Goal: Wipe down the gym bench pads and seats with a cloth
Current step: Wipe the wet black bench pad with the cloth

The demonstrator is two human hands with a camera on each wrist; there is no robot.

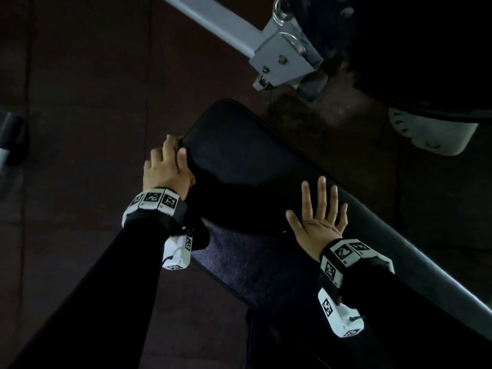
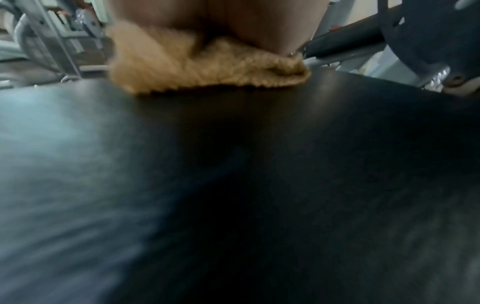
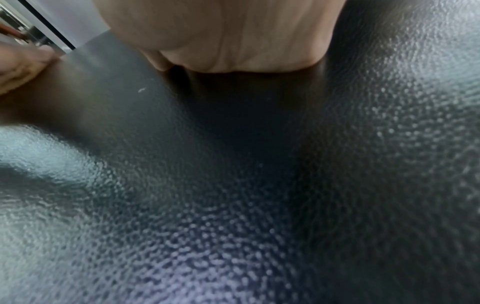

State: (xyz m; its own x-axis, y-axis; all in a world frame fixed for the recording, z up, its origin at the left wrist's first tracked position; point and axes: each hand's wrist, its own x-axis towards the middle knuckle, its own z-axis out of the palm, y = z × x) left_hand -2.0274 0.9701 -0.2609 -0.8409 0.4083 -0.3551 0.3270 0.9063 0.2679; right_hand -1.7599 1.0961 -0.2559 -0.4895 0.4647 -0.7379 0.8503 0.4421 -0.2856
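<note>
A long black padded bench pad runs diagonally through the head view. My left hand is at its far left edge, with fingers curled over the rim. The left wrist view shows a tan fuzzy cloth bunched under that hand and pressed against the pad; the head view hides the cloth. My right hand lies flat on the pad's near right side, fingers straight and spread, holding nothing. In the right wrist view its palm rests on the grained black vinyl.
A grey steel beam with a bolted bracket crosses above the pad's far end. A large dark round mass and a white plastic part sit at the upper right. Dark rubber floor tiles lie to the left.
</note>
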